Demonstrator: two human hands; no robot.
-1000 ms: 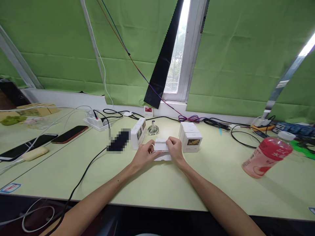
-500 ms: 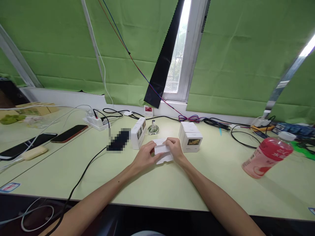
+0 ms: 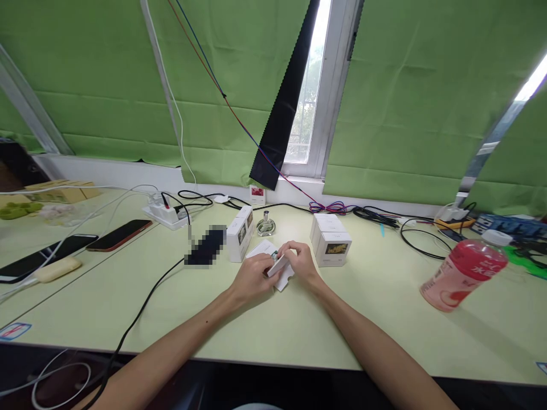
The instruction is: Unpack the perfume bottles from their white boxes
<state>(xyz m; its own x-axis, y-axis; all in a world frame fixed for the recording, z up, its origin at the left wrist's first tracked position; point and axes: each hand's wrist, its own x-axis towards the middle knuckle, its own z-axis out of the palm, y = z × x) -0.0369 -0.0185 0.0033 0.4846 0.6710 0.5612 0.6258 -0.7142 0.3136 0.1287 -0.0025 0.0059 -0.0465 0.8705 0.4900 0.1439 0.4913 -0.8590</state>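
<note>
A small white carton [image 3: 261,249] with loose flaps is tilted between my two hands at the middle of the table. My left hand [image 3: 255,277] grips its left and near side, fingers bent round it. On the other side, my right hand [image 3: 299,262] pinches a flap at the carton's upper edge. A round glass bottle [image 3: 266,225] with a silver neck stands just behind the carton. White boxes with a picture on the front stand at the left [image 3: 239,234] and at the right [image 3: 335,250] of my hands.
A pink drink bottle [image 3: 465,270] stands at the right. Phones [image 3: 119,234], a power strip [image 3: 164,212] and a pixelated dark patch [image 3: 207,246] lie left. Cables [image 3: 376,215] run along the wall, and a black cable crosses the table's left part.
The carton has turned from facing me to a slant, and its printed side now shows at the left. Both hands have shifted slightly with it and still hold it.
</note>
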